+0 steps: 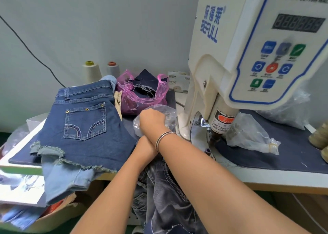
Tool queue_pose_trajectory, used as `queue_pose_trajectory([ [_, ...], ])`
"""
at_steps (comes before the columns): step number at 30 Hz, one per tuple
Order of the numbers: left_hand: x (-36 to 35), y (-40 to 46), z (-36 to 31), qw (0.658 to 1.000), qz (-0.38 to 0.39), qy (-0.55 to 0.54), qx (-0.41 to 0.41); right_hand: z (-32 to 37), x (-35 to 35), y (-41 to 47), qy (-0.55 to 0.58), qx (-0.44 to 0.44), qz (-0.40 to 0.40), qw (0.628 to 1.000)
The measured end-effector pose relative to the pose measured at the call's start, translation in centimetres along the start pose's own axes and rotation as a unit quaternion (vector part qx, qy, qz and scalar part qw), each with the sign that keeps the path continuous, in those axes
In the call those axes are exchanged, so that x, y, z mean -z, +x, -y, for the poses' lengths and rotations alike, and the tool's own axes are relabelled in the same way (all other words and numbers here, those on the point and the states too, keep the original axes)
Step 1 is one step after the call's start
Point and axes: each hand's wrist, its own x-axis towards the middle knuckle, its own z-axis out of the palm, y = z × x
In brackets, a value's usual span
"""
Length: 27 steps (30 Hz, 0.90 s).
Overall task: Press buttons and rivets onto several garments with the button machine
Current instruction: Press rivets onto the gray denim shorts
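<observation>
Your right hand (150,120) is knuckles-up in a clear bag (159,116) left of the machine (248,56), grip curled into the plastic. Your left hand sits under the crossed right forearm, hidden, so I cannot tell its grip. One silver bangle (164,137) rides your right wrist.

Count the denim: one dark pair of shorts (85,127) lies flat on the counter (284,173), back pocket up with three rivets showing, on top of one paler pair (67,180) that hangs off the edge. A grey washed garment (168,189) drapes down between your arms.

Two thread cones (92,70) stand at the wall, one yellow-capped, one orange. One pink bag (142,95) holds navy scraps. A second clear bag (248,134) lies right of the press head.

The machine reads "BEFULL" in blue, "SERVO BUTTON" along the top, and the head's sticker says "TAKE CARE OF YOUR FINGER". Eight keys sit under a dark display.
</observation>
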Motion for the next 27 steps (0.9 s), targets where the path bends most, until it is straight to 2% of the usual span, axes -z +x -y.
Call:
queue_pose_trajectory([
  [5,-0.1,0.2,-0.4,1.0,0.006,-0.009,0.001,-0.9,-0.1,-0.1,-0.03,0.025,0.013,0.999],
  [12,-0.1,-0.1,-0.4,0.999,0.004,-0.034,-0.013,-0.4,0.2,0.0,-0.073,0.079,-0.01,0.994],
  [18,0.0,-0.1,-0.5,0.999,0.001,-0.028,-0.029,-0.5,0.5,-0.4,-0.041,0.06,-0.029,0.997],
  [27,-0.1,-1.0,-1.1,0.991,-0.014,-0.127,-0.026,-1.5,0.1,-1.7,-0.017,0.034,-0.102,0.994],
])
